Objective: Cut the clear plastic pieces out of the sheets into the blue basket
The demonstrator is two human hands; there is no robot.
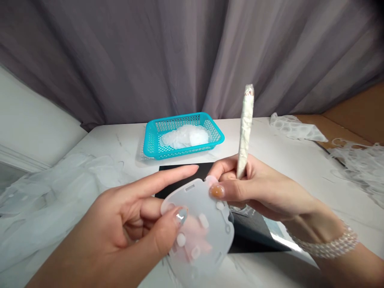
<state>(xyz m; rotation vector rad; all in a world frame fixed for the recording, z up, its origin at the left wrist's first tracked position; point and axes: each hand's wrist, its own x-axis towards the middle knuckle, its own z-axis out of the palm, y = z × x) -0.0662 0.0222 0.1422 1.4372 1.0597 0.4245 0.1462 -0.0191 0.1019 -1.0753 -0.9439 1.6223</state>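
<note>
A translucent, milky silicone sheet [207, 236] with rounded edges, small slots and raised bumps is held up in front of me. My left hand [144, 216] pinches its left side, thumb on top and other fingers behind, the index finger stretched out above. My right hand [249, 184] grips the upper right edge of the sheet between thumb and fingers. The same hand also holds a slim, pen-like tool [246, 124] wrapped in whitish material, pointing upward; its lower end is hidden by the hand.
Behind the hands, a turquoise plastic basket [153, 148] holds a heap of translucent pieces [186, 136]. A black mat [255, 236] lies beneath the hands. Translucent sheets [60, 204] pile up at left; ring-patterned scraps [363, 168] and a cardboard box [357, 112] are at right.
</note>
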